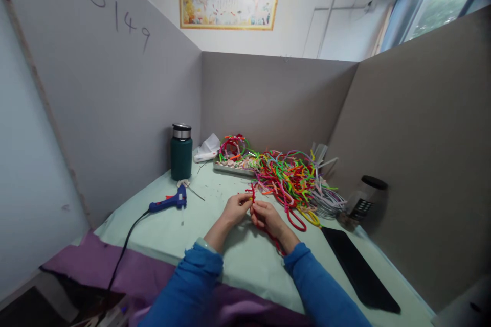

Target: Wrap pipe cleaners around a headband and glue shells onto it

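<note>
Grey panels [276, 97] enclose a pale table [215, 230], with a glue gun [168, 203] and flask [181, 156] well left of the bright pile [287, 173], a tray [232, 169] just beside it. Nearer than the pile, left hand [235, 208] and right hand [268, 216], fingers almost closed, pinch a red cord [274, 239]; right of the pile stands a jar [361, 203].

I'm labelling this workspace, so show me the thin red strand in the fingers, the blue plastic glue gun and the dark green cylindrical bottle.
Thin red strand [253, 191], head view: on its upper part.
Blue plastic glue gun [167, 205], head view: on its handle.
Dark green cylindrical bottle [181, 158], head view: on its body.
</note>
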`<state>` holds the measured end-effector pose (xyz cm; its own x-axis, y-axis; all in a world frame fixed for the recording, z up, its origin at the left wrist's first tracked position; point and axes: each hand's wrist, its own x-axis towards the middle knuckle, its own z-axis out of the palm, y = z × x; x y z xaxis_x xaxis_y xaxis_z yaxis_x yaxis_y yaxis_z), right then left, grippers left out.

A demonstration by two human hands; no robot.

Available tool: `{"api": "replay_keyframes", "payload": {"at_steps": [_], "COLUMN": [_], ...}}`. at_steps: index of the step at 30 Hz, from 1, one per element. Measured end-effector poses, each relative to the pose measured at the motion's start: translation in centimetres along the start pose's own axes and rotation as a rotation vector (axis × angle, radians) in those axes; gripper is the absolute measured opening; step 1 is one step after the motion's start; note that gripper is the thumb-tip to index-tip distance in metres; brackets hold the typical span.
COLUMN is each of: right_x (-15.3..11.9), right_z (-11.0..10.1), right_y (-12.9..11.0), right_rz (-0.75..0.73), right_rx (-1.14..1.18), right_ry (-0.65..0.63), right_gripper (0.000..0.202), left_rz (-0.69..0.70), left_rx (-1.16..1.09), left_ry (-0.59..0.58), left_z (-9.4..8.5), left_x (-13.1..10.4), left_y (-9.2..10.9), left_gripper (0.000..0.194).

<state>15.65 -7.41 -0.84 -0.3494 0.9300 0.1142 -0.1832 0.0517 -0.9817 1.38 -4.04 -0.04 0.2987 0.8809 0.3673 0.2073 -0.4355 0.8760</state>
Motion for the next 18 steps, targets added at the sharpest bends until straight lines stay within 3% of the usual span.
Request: {"api": "replay_keyframes", "payload": {"at_steps": [4, 7, 9, 13, 18], "right_x": [0.1, 0.6, 0.9, 0.9, 0.8], "right_z": [0.0, -0.3, -0.6, -0.7, -0.6], "right_y": [0.2, 0.6, 0.8, 0.6, 0.6], "right_rz": [-0.035, -0.143, -0.226, -0.331, -0.282], "right_rx": [-0.132, -0.277, -0.337, -0.405, -0.411], "right_ry": [0.053, 0.254, 0.356, 0.409, 0.475], "right_gripper": [0.035, 0.038, 0.035, 0.032, 0.037], "left_rz": [0.043, 0.070, 0.111, 0.115, 0.056], "left_rx": [0.096, 0.259, 0.371, 0.506, 0.559], "left_ry": [0.027, 0.051, 0.002, -0.041, 0.018], "left_z": [-0.1, -0.1, 0.0, 0.2, 0.6], "left_x": [-0.1, -0.4, -0.8, -1.4, -1.5], "left_y": [-0.1, 0.3, 0.8, 1.6, 2.2], "left_gripper": [0.021, 0.022, 0.023, 0.026, 0.026]}}
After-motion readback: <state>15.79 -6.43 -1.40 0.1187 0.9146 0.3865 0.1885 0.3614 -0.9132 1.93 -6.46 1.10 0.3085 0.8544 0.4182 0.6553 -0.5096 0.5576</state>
